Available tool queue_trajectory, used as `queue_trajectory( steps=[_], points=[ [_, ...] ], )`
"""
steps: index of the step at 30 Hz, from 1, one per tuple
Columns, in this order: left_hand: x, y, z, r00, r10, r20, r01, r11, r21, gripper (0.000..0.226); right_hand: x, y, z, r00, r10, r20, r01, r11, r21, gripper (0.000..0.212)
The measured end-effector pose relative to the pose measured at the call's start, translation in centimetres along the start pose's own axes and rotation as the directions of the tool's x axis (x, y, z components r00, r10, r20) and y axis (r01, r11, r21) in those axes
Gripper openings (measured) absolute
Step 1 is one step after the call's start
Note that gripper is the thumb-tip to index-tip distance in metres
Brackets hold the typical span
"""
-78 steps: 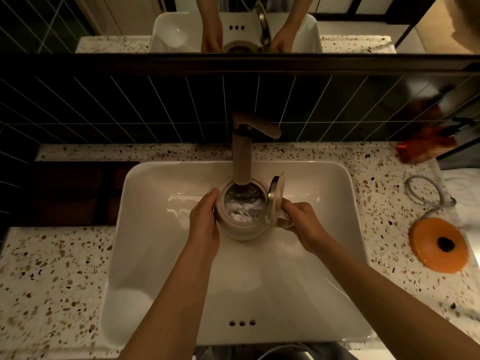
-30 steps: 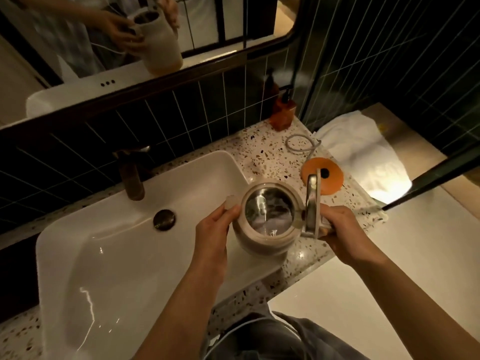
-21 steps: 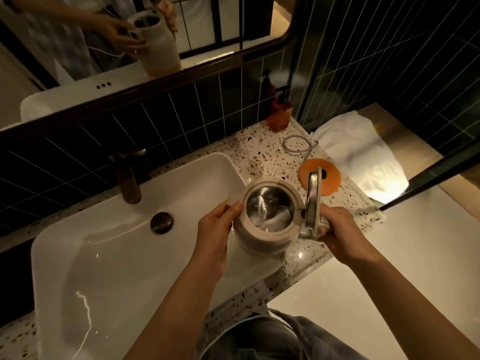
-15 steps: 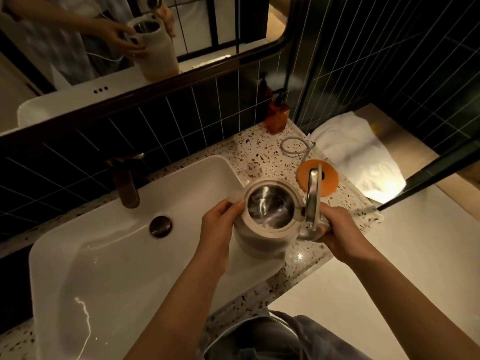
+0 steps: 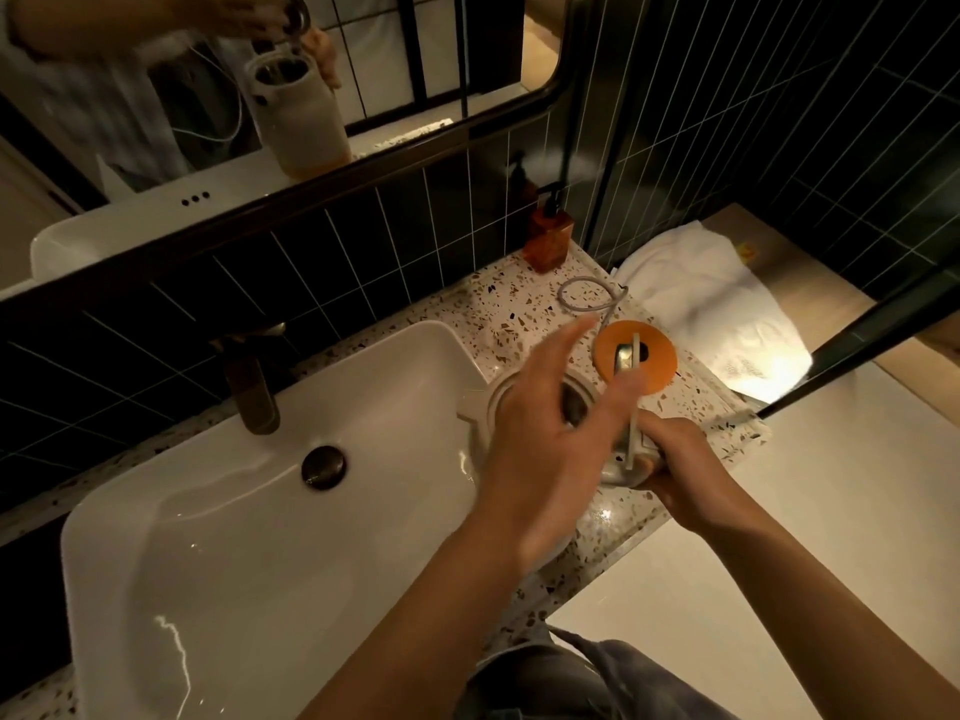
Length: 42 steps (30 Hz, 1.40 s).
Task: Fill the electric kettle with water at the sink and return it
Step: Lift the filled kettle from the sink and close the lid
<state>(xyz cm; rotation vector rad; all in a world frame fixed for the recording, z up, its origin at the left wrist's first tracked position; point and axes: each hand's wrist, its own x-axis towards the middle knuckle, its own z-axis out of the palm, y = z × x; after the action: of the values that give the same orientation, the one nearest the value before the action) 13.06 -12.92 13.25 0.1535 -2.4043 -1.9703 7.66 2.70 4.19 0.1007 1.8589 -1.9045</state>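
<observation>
The cream electric kettle (image 5: 493, 407) hangs over the right rim of the white sink (image 5: 249, 537), its lid (image 5: 626, 358) standing upright and open. My right hand (image 5: 675, 459) grips the kettle's handle. My left hand (image 5: 550, 428) is off the kettle's side and hovers above its mouth with fingers spread, blurred, fingertips near the raised lid; it hides most of the opening. The orange round kettle base (image 5: 657, 363) lies on the terrazzo counter (image 5: 519, 314) just beyond the kettle, its grey cord (image 5: 582, 296) looped behind it.
A bronze tap (image 5: 252, 387) stands at the sink's back, with the drain plug (image 5: 323, 467) below it. An orange soap bottle (image 5: 548, 236) sits by the tiled wall. A white towel (image 5: 711, 309) lies right of the counter. The mirror (image 5: 260, 96) above reflects the kettle.
The kettle left the tap and moved right toward the orange base. In the last half second my left hand let go of the kettle's side and rose over its open mouth.
</observation>
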Motion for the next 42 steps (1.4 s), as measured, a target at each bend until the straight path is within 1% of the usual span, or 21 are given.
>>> queue_trajectory(
  steps=[1, 3, 5, 7, 8, 10, 13, 16, 18, 21, 23, 27, 30, 32, 34, 36, 37, 38, 39, 40, 42],
  points=[
    [-0.1, 0.5, 0.7, 0.998, 0.029, 0.056, -0.031, 0.999, 0.038, 0.058, 0.0, -0.1, 0.1, 1.0, 0.0, 0.008, 0.0, 1.0, 0.008, 0.025],
    [0.0, 0.7, 1.7, 0.994, 0.059, 0.091, -0.067, 0.994, 0.083, 0.06, 0.1, 0.0, 0.0, 1.0, 0.004, 0.025, -0.004, 1.0, -0.002, 0.03],
    [0.4, 0.4, 2.0, 0.994, 0.112, 0.02, -0.114, 0.977, 0.182, 0.053, 0.1, 0.0, 0.0, 0.999, 0.03, 0.014, -0.03, 0.999, 0.022, 0.036],
    [0.7, 0.2, 1.7, 0.976, 0.213, -0.045, -0.189, 0.932, 0.31, 0.047, 0.2, 0.0, -0.1, 0.999, 0.045, 0.003, -0.045, 0.998, 0.047, 0.033],
    [0.8, -0.1, 1.5, 0.967, 0.247, -0.058, -0.214, 0.917, 0.337, 0.045, 0.3, 0.1, -0.2, 0.999, 0.054, -0.001, -0.054, 0.997, 0.052, 0.032],
    [0.9, -1.3, 0.7, 0.964, 0.249, -0.089, -0.201, 0.908, 0.368, 0.043, 0.5, 0.2, -0.4, 0.998, 0.066, -0.005, -0.065, 0.994, 0.082, 0.033],
    [0.9, -3.4, -0.9, 0.969, 0.172, -0.174, -0.087, 0.906, 0.414, 0.045, 0.8, 0.2, -0.6, 0.996, 0.087, -0.025, -0.083, 0.989, 0.124, 0.032],
    [0.9, -4.9, -1.7, 0.958, 0.215, -0.192, -0.107, 0.883, 0.456, 0.045, 0.9, 0.4, -0.6, 0.996, 0.084, -0.019, -0.081, 0.987, 0.136, 0.032],
    [0.9, -5.8, -2.0, 0.964, 0.179, -0.195, -0.08, 0.899, 0.43, 0.045, 1.0, 0.6, -0.6, 0.995, 0.093, -0.019, -0.09, 0.987, 0.133, 0.033],
    [1.1, -7.2, -2.5, 0.979, 0.087, -0.183, -0.008, 0.919, 0.394, 0.044, 0.9, 0.5, -0.7, 0.996, 0.089, -0.02, -0.085, 0.988, 0.125, 0.035],
    [1.1, -7.9, -2.8, 0.985, 0.044, -0.169, 0.018, 0.937, 0.349, 0.042, 1.0, 0.5, -0.7, 0.996, 0.087, -0.027, -0.084, 0.99, 0.11, 0.039],
    [0.8, -9.1, -3.0, 0.986, 0.01, -0.165, 0.044, 0.945, 0.324, 0.04, 1.0, 0.7, -0.8, 0.996, 0.084, -0.014, -0.081, 0.988, 0.128, 0.04],
    [0.2, -9.6, -2.8, 0.978, -0.007, -0.209, 0.065, 0.96, 0.271, 0.046, 1.0, 0.8, -0.8, 0.997, 0.076, -0.002, -0.075, 0.988, 0.133, 0.04],
    [-0.3, -9.6, -2.7, 0.969, -0.06, -0.241, 0.099, 0.983, 0.156, 0.055, 1.0, 1.0, -0.7, 0.997, 0.073, -0.007, -0.072, 0.992, 0.106, 0.044],
    [-0.5, -9.6, -2.6, 0.946, -0.195, -0.259, 0.194, 0.981, -0.029, 0.064, 1.0, 1.1, -0.6, 0.997, 0.075, -0.012, -0.074, 0.994, 0.081, 0.048],
    [-0.7, -9.8, -2.5, 0.916, -0.323, -0.238, 0.281, 0.94, -0.192, 0.07, 1.1, 1.2, -0.5, 0.997, 0.078, -0.027, -0.076, 0.995, 0.059, 0.039],
    [-0.7, -10.0, -2.5, 0.911, -0.354, -0.214, 0.3, 0.922, -0.245, 0.066, 1.1, 1.3, -0.5, 0.996, 0.087, -0.033, -0.085, 0.995, 0.051, 0.035],
    [-0.7, -10.2, -2.6, 0.913, -0.363, -0.186, 0.305, 0.91, -0.28, 0.058, 1.1, 1.2, -0.4, 0.995, 0.095, -0.035, -0.093, 0.995, 0.047, 0.035],
    [-0.7, -10.3, -2.6, 0.919, -0.362, -0.157, 0.305, 0.904, -0.298, 0.047, 1.0, 1.0, -0.3, 0.995, 0.096, -0.042, -0.094, 0.995, 0.042, 0.041],
    [-0.7, -10.4, -2.6, 0.925, -0.357, -0.132, 0.304, 0.901, -0.309, 0.038, 1.0, 1.0, -0.3, 0.994, 0.094, -0.061, -0.092, 0.995, 0.039, 0.056],
    [-0.6, -10.6, -2.9, 0.935, -0.344, -0.09, 0.298, 0.897, -0.327, 0.029, 1.0, 1.0, -0.3, 0.993, 0.104, -0.06, -0.102, 0.994, 0.043, 0.09]
  ],
)
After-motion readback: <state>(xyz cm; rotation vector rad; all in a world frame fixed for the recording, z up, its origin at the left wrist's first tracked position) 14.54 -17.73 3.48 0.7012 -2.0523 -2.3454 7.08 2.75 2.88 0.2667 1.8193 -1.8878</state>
